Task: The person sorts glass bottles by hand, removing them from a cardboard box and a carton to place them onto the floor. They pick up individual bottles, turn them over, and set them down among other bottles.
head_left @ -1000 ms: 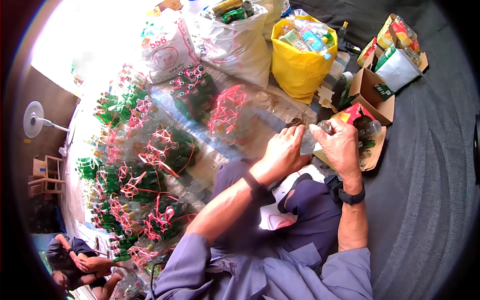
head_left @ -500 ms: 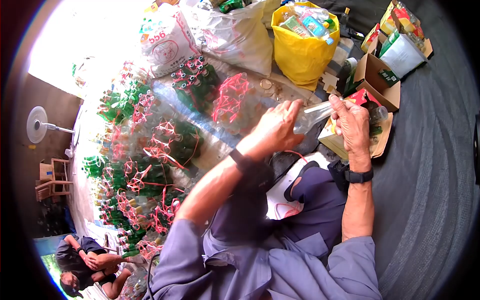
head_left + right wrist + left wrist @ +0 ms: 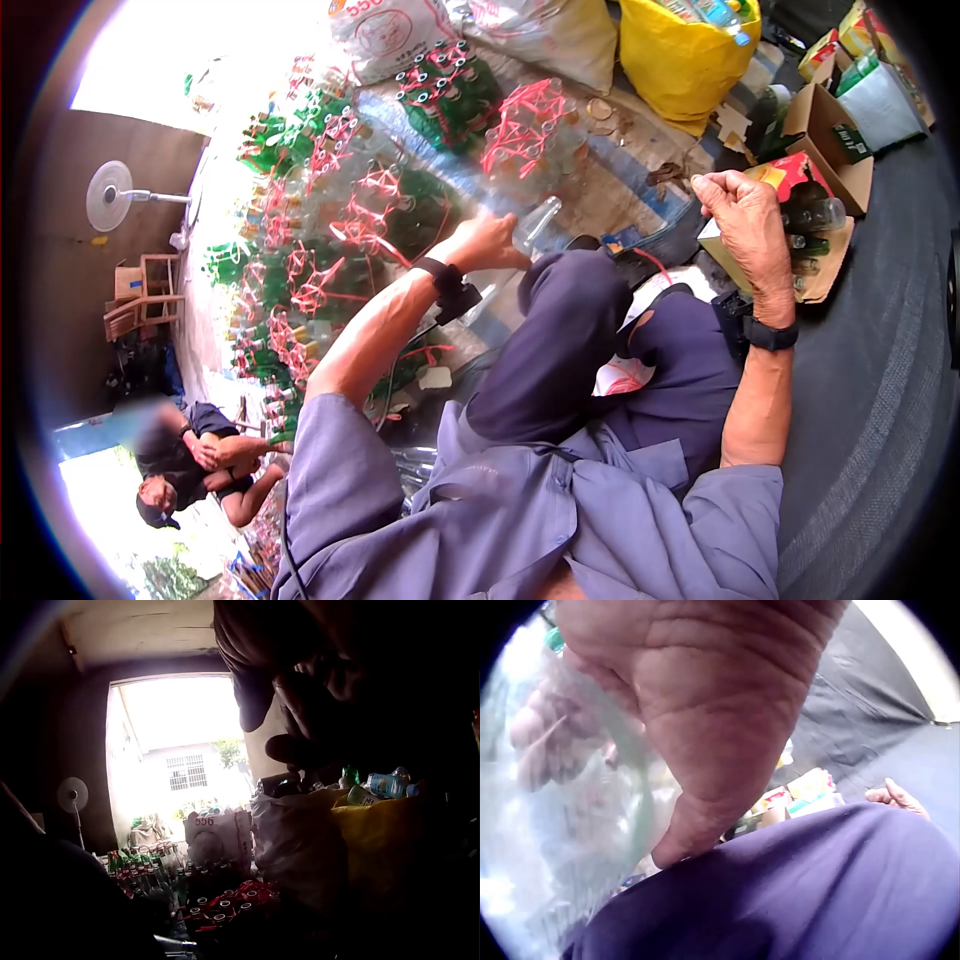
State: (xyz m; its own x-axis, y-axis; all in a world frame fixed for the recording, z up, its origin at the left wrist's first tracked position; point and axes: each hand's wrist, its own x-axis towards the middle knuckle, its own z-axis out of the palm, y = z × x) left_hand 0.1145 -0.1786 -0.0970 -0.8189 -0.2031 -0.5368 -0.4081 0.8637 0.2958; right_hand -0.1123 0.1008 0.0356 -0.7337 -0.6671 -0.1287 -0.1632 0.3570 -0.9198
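Observation:
In the head view my left hand point(image 3: 483, 243) grips a clear bottle point(image 3: 540, 226) out to the left, beyond the raised knee. The left wrist view shows the see-through bottle point(image 3: 562, 817) large and close, with fingertips visible through its wall. My right hand point(image 3: 748, 215) is held up on the right with nothing in it, fingers loosely bent. Below that hand stands a red and yellow carton point(image 3: 797, 172) with several bottles point(image 3: 824, 214) lying in it. In the dark right wrist view, the right hand's fingers point(image 3: 296, 712) hang with a gap between them.
Bundles of green bottles point(image 3: 448, 98) and clear bottles point(image 3: 545, 150), tied with red string, crowd the floor at left. A yellow bag point(image 3: 685, 70) and white sacks point(image 3: 555, 40) stand at the back. An open brown box point(image 3: 830, 140) sits at right. Another person point(image 3: 200, 450) sits far left.
Both hands were on the bottle earlier; the right hand has let go of its neck. The left hand has carried the bottle away to the left, and the head view has shifted.

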